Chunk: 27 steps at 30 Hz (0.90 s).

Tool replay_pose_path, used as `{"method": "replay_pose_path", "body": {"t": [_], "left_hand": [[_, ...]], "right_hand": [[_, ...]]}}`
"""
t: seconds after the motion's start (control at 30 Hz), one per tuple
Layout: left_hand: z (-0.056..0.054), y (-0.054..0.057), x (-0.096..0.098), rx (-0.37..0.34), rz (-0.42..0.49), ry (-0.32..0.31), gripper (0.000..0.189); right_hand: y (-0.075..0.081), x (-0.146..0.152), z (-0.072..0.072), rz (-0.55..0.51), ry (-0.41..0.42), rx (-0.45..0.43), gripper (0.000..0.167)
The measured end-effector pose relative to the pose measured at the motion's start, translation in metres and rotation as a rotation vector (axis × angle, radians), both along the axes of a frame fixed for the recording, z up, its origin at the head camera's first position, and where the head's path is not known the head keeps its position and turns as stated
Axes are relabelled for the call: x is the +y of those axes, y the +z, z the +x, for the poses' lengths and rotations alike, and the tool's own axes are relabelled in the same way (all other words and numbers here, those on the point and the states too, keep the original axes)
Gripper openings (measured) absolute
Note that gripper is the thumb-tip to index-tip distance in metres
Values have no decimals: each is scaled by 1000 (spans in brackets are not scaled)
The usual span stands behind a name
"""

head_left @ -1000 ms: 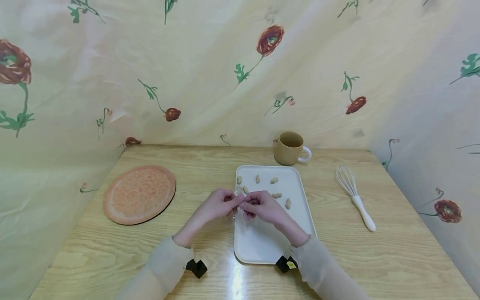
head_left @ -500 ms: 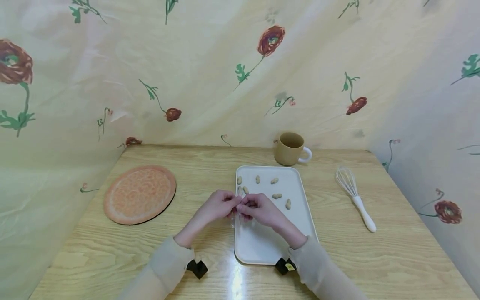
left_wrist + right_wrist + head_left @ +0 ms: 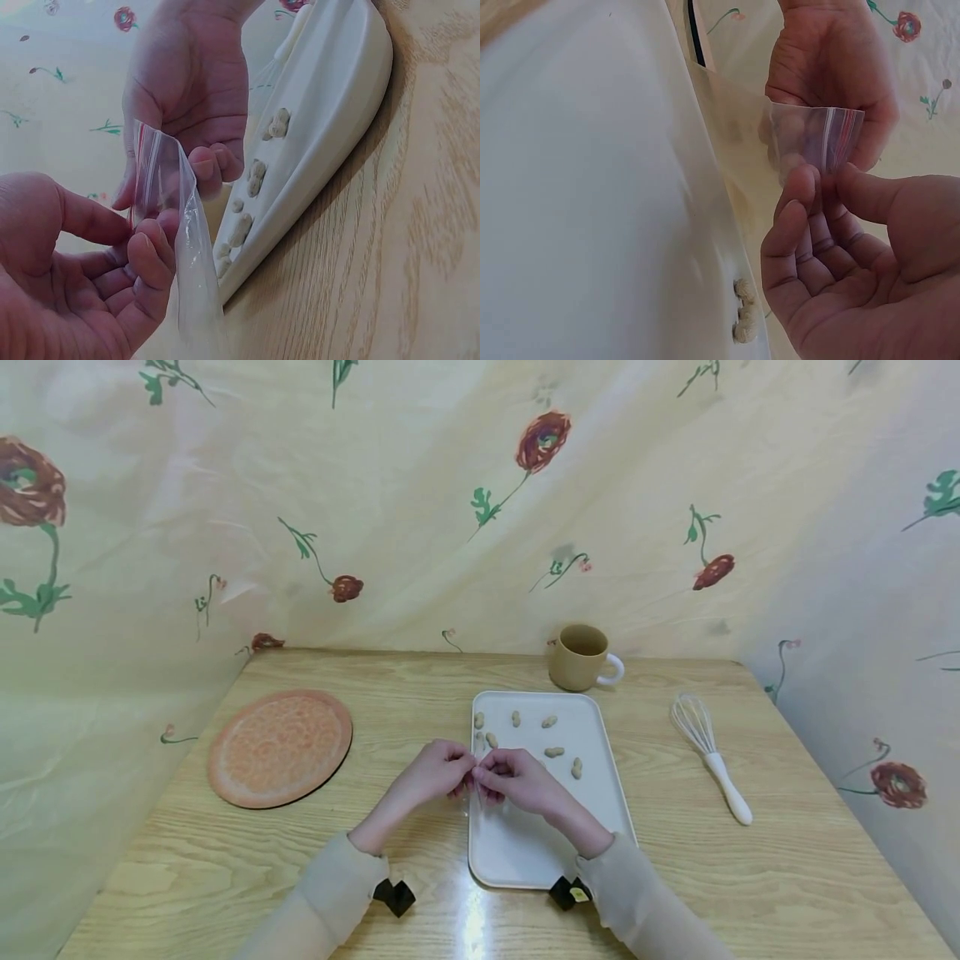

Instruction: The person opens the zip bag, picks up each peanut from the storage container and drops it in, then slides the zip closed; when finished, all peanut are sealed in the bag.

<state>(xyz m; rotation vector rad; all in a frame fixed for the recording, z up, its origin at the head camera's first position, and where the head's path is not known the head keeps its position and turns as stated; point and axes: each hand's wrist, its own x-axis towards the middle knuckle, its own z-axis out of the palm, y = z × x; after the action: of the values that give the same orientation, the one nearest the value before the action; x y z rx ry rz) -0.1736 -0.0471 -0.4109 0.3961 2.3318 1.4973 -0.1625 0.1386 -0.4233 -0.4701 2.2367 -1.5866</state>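
A clear zip bag (image 3: 196, 262) with a red line along its seal hangs between my two hands, over the left edge of a white tray. My left hand (image 3: 433, 774) pinches the seal edge between thumb and fingers. Close beside it, my right hand (image 3: 517, 781) pinches the same edge, as the right wrist view of the zip bag (image 3: 802, 131) shows. Several peanuts in their shells, one of them a peanut (image 3: 577, 767) at the right, lie spread over the far half of the tray (image 3: 540, 852). No contents show in the visible part of the bag.
Behind the tray stands a tan mug (image 3: 577, 658) with a white handle. A white whisk (image 3: 708, 756) lies to the right on the wooden table (image 3: 795, 860). At the left is a round orange mat (image 3: 281, 749). A flowered cloth (image 3: 420, 485) hangs behind the table.
Both hands have shifted slightly left along with the zip bag, the right hand also a little nearer the body. Their fingertips stay close together on the bag's edge.
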Motion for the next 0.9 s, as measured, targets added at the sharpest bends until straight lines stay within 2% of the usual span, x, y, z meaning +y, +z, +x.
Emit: {"method": "replay_pose_path", "body": {"t": [0.43, 0.67, 0.9], "left_hand": [[1, 0, 0, -9, -7, 6, 22], [4, 2, 1, 0, -27, -19, 15], [5, 2, 2, -22, -61, -66, 10]], "right_hand": [[4, 0, 2, 49, 9, -36, 22], [-1, 0, 0, 49, 22, -31, 22], [6, 0, 3, 50, 0, -31, 18]]}}
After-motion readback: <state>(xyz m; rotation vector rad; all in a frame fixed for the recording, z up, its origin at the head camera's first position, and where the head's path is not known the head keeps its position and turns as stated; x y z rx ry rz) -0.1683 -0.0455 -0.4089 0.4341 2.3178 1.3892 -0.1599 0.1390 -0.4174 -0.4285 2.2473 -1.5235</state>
